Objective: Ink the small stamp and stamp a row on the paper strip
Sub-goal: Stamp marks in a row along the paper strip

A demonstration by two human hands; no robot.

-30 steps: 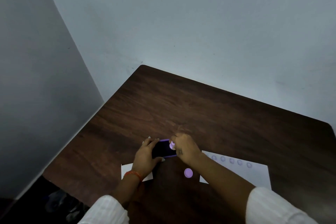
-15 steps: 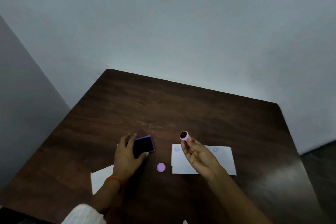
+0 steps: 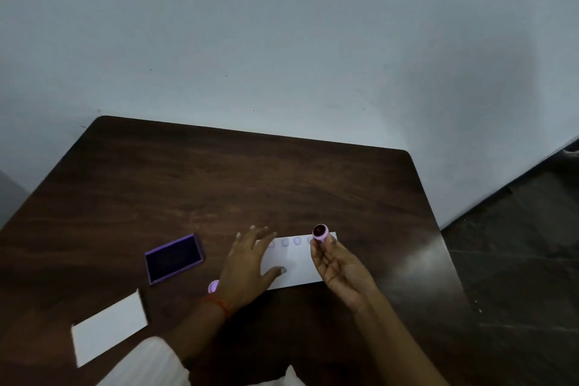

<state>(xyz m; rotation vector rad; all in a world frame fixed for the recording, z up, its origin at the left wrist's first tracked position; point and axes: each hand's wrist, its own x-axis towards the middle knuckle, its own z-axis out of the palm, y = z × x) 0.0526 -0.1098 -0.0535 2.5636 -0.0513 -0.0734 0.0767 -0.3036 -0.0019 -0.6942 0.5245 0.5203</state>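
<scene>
My right hand (image 3: 340,269) pinches the small pink round stamp (image 3: 320,231) in its fingertips, dark inked face turned up, above the right end of the white paper strip (image 3: 297,263). Several faint purple marks run in a row along the strip's far edge. With fingers spread, my left hand (image 3: 247,266) lies flat on the strip's left end. The open purple ink pad (image 3: 174,257) sits on the table to the left, apart from both hands.
The pink stamp cap (image 3: 213,286) lies on the dark wooden table (image 3: 219,185) beside my left wrist. A second white paper (image 3: 108,330) rests near the front left. Pale walls stand close behind; dark floor shows at the right.
My left hand let go of the ink pad and moved right onto the paper strip. My right hand, still holding the stamp, shifted toward the strip's right end. The view turned to the right.
</scene>
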